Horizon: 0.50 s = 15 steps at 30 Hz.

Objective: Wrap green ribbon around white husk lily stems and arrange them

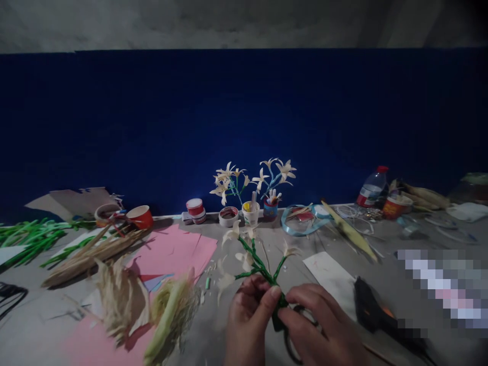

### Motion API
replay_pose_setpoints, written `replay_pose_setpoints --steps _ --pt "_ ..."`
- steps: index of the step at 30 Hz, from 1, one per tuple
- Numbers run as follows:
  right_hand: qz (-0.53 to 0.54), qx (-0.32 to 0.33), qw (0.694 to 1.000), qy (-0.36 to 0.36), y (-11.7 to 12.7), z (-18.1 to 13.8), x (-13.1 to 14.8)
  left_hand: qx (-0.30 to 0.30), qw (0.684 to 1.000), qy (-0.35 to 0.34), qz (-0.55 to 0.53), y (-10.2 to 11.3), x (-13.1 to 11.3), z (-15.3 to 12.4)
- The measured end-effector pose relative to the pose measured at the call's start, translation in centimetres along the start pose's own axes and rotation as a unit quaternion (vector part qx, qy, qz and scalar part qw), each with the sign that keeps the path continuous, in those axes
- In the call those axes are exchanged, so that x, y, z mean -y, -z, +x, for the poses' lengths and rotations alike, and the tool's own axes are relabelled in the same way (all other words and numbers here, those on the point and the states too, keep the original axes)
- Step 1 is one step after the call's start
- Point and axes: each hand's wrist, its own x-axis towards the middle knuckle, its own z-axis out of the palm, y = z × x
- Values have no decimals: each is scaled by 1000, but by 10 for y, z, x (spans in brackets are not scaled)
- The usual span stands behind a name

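My left hand [249, 317] and my right hand [318, 325] meet low in the middle, both pinching the base of a green-wrapped flower stem [263, 267]. The stem branches upward and carries small cream husk flowers [233, 234] at its tips. Under my right hand lie dark scissors [295, 345], partly hidden; I cannot tell whether that hand grips them.
Pink paper sheets [179, 249] and corn husks [114, 295] lie left. A black glue gun [371, 310] sits right beside a white card [330, 274]. Finished flowers in small cups [251, 211], tape rolls, blue ribbon [301, 226] and a water bottle [371, 190] line the blue wall.
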Motion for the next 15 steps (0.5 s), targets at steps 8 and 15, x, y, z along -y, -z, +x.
replay_pose_setpoints --steps 8,15 --pt "-1 -3 1000 17 5 5 -1 3 1000 3 0 -4 -9 -5" --pt "-6 -13 999 34 11 7 -1 -3 1000 7 17 -7 -11 -7"
